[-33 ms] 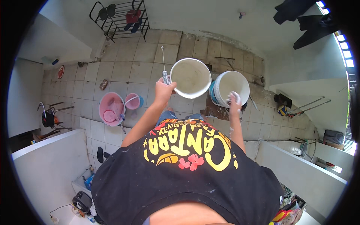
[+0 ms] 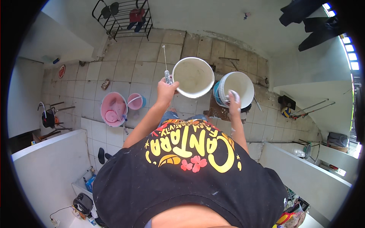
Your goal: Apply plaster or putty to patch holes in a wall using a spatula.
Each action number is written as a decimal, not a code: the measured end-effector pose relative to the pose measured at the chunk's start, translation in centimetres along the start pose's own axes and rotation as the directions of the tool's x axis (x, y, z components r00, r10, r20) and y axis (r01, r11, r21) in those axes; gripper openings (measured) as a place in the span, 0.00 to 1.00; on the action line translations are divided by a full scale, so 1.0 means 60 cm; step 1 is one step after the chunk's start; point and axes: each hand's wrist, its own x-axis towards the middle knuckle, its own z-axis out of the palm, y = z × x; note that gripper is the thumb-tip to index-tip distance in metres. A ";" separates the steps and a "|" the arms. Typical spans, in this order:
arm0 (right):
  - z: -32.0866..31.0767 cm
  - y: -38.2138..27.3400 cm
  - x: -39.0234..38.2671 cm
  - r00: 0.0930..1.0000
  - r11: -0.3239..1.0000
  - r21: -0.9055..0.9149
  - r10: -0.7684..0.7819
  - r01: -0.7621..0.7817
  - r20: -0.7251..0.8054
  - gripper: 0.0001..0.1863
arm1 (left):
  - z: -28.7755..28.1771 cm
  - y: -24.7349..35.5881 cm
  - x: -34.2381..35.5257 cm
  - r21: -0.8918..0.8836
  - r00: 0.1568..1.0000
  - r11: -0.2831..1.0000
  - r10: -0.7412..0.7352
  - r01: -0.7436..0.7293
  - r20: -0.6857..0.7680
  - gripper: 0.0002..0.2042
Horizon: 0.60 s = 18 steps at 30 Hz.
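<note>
My left hand is closed on the near left rim of an upright white bucket. At that hand stands a slim tool with a grey patterned handle and a long thin rod. A second white bucket, blue on its outer left side, is tilted on the floor to the right. My right hand is at its near left rim, fingers curled and smeared with white. Whatever these fingers hold, if anything, cannot be made out.
A pink basin and a small pink pail stand on the tiles at left. A black metal rack is against the far wall. Low white walls flank me, with a stool at far left.
My right hand has shifted a little left along the right bucket, and its fingers are more curled. The left hand and its bucket stay nearly in place.
</note>
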 end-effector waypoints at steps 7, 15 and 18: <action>0.253 -0.089 -0.081 0.897 0.991 -0.134 0.031 0.032 0.441 0.30 | -0.070 0.028 -0.003 -0.183 0.995 0.983 -0.004 -0.015 -0.099 0.15; 0.311 -0.108 -0.030 0.914 0.994 0.083 0.032 -0.072 0.404 0.22 | -0.098 0.046 0.017 -0.268 0.999 0.964 -0.013 0.003 -0.034 0.11; 0.307 -0.113 0.005 0.917 0.990 0.117 0.029 -0.082 0.398 0.22 | -0.102 0.071 0.044 -0.214 0.998 0.975 -0.053 0.056 0.017 0.11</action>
